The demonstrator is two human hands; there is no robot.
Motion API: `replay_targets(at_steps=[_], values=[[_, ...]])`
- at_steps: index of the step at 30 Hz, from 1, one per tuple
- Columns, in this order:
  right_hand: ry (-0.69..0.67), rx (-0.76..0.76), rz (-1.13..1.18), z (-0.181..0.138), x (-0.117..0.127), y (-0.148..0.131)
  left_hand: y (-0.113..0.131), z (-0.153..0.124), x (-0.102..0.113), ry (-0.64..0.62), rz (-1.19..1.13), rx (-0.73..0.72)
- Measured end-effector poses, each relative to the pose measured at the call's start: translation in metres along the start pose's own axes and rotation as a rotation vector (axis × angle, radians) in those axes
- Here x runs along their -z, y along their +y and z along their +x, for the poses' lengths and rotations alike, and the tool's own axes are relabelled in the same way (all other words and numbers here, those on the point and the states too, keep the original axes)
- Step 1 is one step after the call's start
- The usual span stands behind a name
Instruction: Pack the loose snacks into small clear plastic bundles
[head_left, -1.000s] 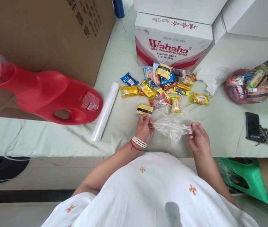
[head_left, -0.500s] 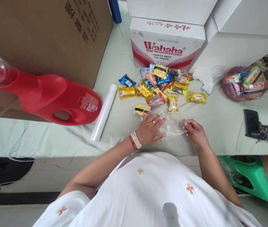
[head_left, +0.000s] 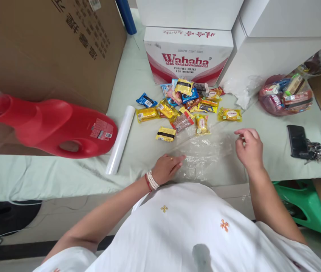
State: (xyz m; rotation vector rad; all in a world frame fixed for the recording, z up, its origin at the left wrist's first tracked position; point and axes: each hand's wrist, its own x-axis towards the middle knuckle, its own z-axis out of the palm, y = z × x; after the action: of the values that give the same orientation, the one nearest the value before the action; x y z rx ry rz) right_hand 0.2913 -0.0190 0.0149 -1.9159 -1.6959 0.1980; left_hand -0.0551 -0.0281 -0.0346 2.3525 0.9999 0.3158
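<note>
A thin clear plastic bag (head_left: pixel 201 158) is spread out on the table in front of me, with creases across it. My left hand (head_left: pixel 167 169) is at its left edge, the fingers drawn together on the film; the fingertips partly hide the contact. To the right of the bag, my right hand (head_left: pixel 249 147) is raised with its index finger stretched out and the others loosely bent, nothing in it. Just beyond the bag is a heap of small wrapped snacks (head_left: pixel 183 98). A yellow packet with a black band (head_left: pixel 165 134) and a yellow wrapped cake (head_left: pixel 202 124) are nearest the bag.
A white roll (head_left: pixel 120 139) and a big red bottle (head_left: pixel 64 128) lie at the left. Behind the snacks stands a Wahaba-style water carton (head_left: pixel 188 56). At the right are a pink bowl of snacks (head_left: pixel 285 109), a black phone (head_left: pixel 296 140) and keys (head_left: pixel 315 151).
My right hand has let go of the bag and moved right. My left hand has slid left and nearer me, from lying on the bag to its left edge. The bag is spread wider.
</note>
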Motion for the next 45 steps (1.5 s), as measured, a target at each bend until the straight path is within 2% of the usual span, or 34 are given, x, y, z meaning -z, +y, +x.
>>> replay_targets(at_steps=[1,2,4,5,7,9,11,13,16,17,19,21,23,25,27,29,31,33,35,38,41,43,45], values=[[-0.004,0.131,-0.001,-0.001,0.001,-0.014,0.005,0.005,-0.005,-0.027,0.070,0.070],[-0.080,0.256,0.006,-0.004,0.000,-0.026,0.011,0.010,-0.009,-0.060,0.143,0.129],[-0.335,0.417,-0.020,-0.016,-0.006,-0.039,0.019,0.018,-0.014,-0.106,0.267,0.214],[-0.458,0.434,-0.046,-0.025,-0.010,-0.038,0.021,0.019,-0.015,-0.106,0.310,0.234],[-0.604,0.365,-0.061,-0.046,-0.012,-0.019,0.020,0.015,-0.019,-0.043,0.356,0.229],[-0.638,0.249,0.031,-0.064,-0.004,0.010,0.014,0.007,-0.024,0.094,0.352,0.166],[-0.610,0.122,0.161,-0.068,0.011,0.035,0.008,0.000,-0.029,0.220,0.315,0.060],[-0.477,-0.015,0.186,-0.052,0.023,0.042,0.004,-0.003,-0.033,0.260,0.276,-0.047],[-0.255,-0.109,0.020,0.003,0.016,0.015,0.003,0.003,-0.031,0.168,0.251,-0.126],[-0.250,-0.103,-0.044,0.025,0.004,-0.002,0.004,0.006,-0.029,0.129,0.246,-0.126],[-0.337,-0.140,-0.159,0.066,-0.028,-0.037,0.004,0.010,-0.023,0.064,0.234,-0.111],[-0.529,-0.163,-0.271,0.098,-0.064,-0.064,0.002,0.009,-0.018,0.028,0.214,-0.098],[-0.624,-0.160,-0.322,0.118,-0.088,-0.075,-0.001,0.006,-0.015,0.012,0.187,-0.095],[-0.602,-0.170,-0.253,0.130,-0.090,-0.067,-0.004,0.001,-0.014,0.009,0.155,-0.089],[-0.471,-0.172,-0.096,0.134,-0.068,-0.049,-0.007,-0.004,-0.014,0.008,0.129,-0.086],[-0.277,-0.110,0.043,0.127,-0.031,-0.032,-0.008,-0.006,-0.014,0.010,0.113,-0.087],[-0.129,0.040,0.095,0.108,0.006,-0.025,-0.008,-0.006,-0.015,0.022,0.111,-0.091],[-0.166,0.236,0.107,0.076,0.026,-0.029,-0.009,-0.006,-0.016,0.044,0.111,-0.096],[-0.359,0.418,0.118,0.038,0.021,-0.038,-0.010,-0.007,-0.017,0.065,0.103,-0.095],[-0.620,0.523,0.049,-0.010,-0.015,-0.046,-0.012,-0.014,-0.017,0.081,0.101,-0.069],[-0.648,0.512,0.011,-0.034,-0.035,-0.042,-0.013,-0.026,-0.013,0.103,0.138,-0.057],[-0.591,0.507,0.083,-0.044,-0.025,-0.032,-0.013,-0.034,-0.007,0.103,0.153,-0.120],[-0.565,0.503,0.162,-0.058,-0.005,-0.016,-0.011,-0.039,-0.001,0.055,0.138,-0.226]])
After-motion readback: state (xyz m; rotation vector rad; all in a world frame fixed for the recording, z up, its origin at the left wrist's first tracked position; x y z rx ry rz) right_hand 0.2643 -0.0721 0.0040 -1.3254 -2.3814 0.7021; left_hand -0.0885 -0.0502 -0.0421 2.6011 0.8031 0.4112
